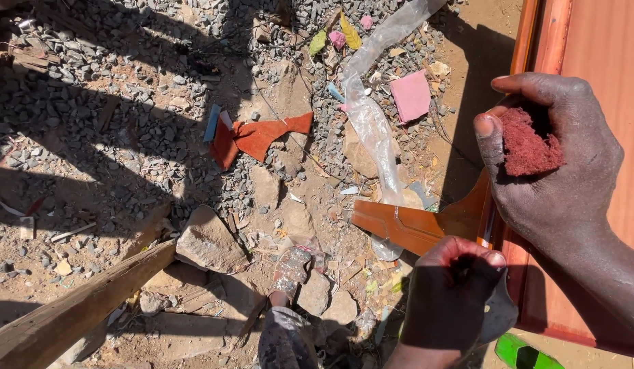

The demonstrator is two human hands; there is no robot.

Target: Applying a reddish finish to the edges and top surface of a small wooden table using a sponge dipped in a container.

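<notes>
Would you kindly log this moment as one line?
right hand: holds red pad | left hand: grips brown strip | beside: red-brown panel

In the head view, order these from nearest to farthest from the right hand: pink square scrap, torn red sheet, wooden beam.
From the right hand, which holds a red pad:
1. Pink square scrap, just left, on gravel.
2. Torn red sheet, centre.
3. Wooden beam, far lower left.

You have two hands in view: your right hand (556, 164) closed around one dark red scouring pad (529, 145), your left hand (453, 287) below it. Left of them lie one pink scrap (410, 96), one clear plastic strip (373, 123) and one wooden beam (71, 311).
</notes>
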